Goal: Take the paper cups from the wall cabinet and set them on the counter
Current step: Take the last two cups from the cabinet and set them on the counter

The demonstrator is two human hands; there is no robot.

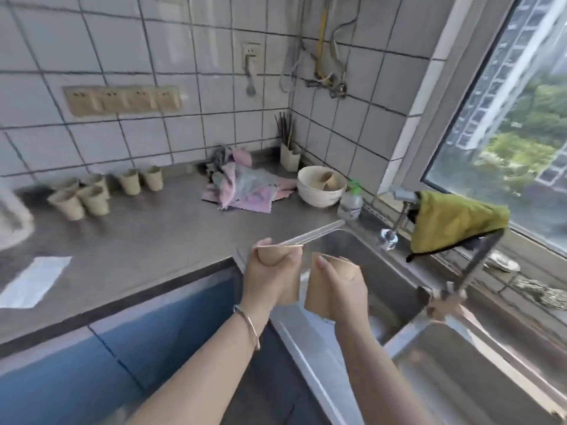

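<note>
Over sink [352, 250]: two cups, left hand's [277, 259], right hand's [325, 289]

Six paper cups [92, 191] stand on the counter [147, 237] at the far left, by the tiled wall [129, 56]. To their right lies a heap of cloths [242, 185], then a bowl [320, 185] and a bottle [350, 200]. A utensil holder [290, 156] stands in the far corner. The sink [362, 265] lies near right.

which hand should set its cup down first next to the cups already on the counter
Left, probably. The left hand grips its paper cup right at the counter edge, nearer the standing cups. The right hand holds its cup over the sink, farther away.
</note>
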